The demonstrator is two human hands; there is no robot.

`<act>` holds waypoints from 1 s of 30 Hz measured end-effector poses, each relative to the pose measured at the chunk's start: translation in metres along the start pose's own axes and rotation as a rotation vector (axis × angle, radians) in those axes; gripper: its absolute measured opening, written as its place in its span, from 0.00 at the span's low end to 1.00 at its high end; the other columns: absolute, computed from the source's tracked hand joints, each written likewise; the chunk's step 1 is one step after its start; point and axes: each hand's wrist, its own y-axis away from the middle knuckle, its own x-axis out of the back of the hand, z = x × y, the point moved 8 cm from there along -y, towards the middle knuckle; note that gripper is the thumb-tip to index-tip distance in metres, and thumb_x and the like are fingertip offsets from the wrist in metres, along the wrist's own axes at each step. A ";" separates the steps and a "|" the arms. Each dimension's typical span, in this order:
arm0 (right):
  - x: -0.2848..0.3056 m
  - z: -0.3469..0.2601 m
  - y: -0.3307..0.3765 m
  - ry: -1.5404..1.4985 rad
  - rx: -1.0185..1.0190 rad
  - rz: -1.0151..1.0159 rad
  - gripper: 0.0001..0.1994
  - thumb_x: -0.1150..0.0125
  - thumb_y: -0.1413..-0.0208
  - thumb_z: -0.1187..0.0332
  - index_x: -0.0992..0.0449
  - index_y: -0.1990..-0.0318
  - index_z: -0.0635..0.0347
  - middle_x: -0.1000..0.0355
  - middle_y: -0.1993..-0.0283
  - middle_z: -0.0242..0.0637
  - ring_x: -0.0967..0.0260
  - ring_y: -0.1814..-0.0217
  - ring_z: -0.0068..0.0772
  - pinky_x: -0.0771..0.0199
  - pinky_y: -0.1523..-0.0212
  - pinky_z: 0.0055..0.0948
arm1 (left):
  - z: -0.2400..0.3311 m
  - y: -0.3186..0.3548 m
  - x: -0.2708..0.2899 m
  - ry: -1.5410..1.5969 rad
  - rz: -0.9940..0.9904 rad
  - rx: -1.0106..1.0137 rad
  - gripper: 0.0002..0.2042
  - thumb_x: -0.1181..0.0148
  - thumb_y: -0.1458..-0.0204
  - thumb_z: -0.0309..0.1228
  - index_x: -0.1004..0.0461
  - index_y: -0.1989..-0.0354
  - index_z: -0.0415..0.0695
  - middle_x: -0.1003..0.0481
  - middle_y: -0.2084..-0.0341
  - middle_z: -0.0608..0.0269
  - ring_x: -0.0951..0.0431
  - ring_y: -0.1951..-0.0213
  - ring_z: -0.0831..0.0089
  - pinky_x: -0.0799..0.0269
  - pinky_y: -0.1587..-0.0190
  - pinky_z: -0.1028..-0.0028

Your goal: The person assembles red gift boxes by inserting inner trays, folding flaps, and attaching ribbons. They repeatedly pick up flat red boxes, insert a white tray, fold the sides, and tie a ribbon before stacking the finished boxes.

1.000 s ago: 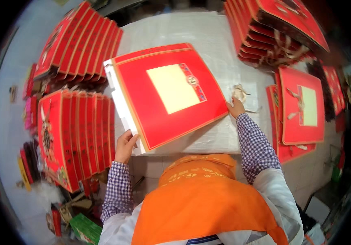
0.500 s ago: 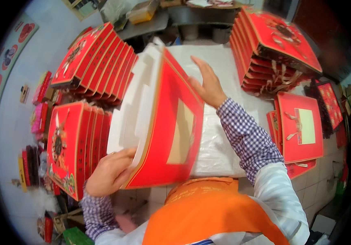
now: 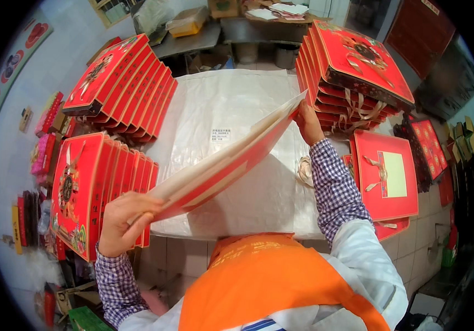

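A flat red cardboard gift-box panel point(image 3: 231, 171) hangs tilted over the white-covered table point(image 3: 193, 121), seen nearly edge-on with its pale rim uppermost. My left hand point(image 3: 124, 220) is closed on its near left corner, thumb below and fingers above. Up at the far right corner, my right hand point(image 3: 307, 122) grips the other end; part of its fingers is hidden behind the panel. A pale coil of ribbon point(image 3: 305, 172) lies on the table beside my right forearm. Most of the panel's red face is turned down and away.
Red gift boxes stand in a stack at far left point(image 3: 121, 88), in another at near left point(image 3: 96, 193), and in a pile with ribbons at far right point(image 3: 353, 66). Flat red panels point(image 3: 389, 174) lie at the right. A yellow tub point(image 3: 186, 25) sits on the back counter.
The panel has swung from upright to slanting nearly edge-on, uncovering the table's left part. My right hand, open at its side before, now grips its far corner.
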 end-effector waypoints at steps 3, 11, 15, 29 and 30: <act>0.012 -0.031 0.003 0.025 0.089 -0.021 0.24 0.57 0.33 0.48 0.30 0.46 0.61 0.28 0.52 0.38 0.32 0.45 0.31 0.36 0.41 0.32 | -0.012 0.005 -0.008 -0.100 0.029 0.005 0.10 0.39 0.52 0.21 0.23 0.59 0.38 0.22 0.59 0.52 0.22 0.58 0.56 0.28 0.54 0.65; -0.172 -0.202 0.035 1.235 0.549 -0.574 0.21 0.43 0.42 0.59 0.30 0.45 0.61 0.24 0.53 0.43 0.27 0.50 0.40 0.28 0.49 0.36 | -0.035 0.006 -0.038 -0.225 0.263 -0.059 0.07 0.40 0.54 0.20 0.27 0.67 0.41 0.25 0.73 0.55 0.23 0.69 0.56 0.29 0.67 0.64; -0.227 -0.147 0.030 1.599 0.218 -0.994 0.18 0.42 0.44 0.59 0.26 0.50 0.59 0.22 0.58 0.45 0.25 0.56 0.48 0.26 0.55 0.40 | -0.032 0.004 -0.038 -0.237 0.354 -0.148 0.07 0.41 0.55 0.20 0.28 0.68 0.44 0.28 0.79 0.58 0.24 0.73 0.59 0.31 0.72 0.63; -0.299 -0.067 0.036 1.604 0.117 -1.331 0.15 0.46 0.43 0.63 0.21 0.54 0.58 0.25 0.67 0.55 0.27 0.66 0.57 0.26 0.60 0.45 | -0.027 0.045 -0.035 -0.408 0.659 -0.423 0.05 0.46 0.47 0.28 0.28 0.62 0.44 0.25 0.71 0.61 0.24 0.70 0.65 0.27 0.64 0.68; -0.297 -0.067 0.032 1.605 0.110 -1.317 0.14 0.46 0.43 0.63 0.21 0.54 0.58 0.25 0.67 0.55 0.28 0.66 0.57 0.26 0.60 0.45 | -0.034 0.063 -0.026 -0.447 0.780 -0.441 0.06 0.47 0.45 0.28 0.28 0.61 0.43 0.24 0.69 0.59 0.23 0.68 0.64 0.26 0.62 0.67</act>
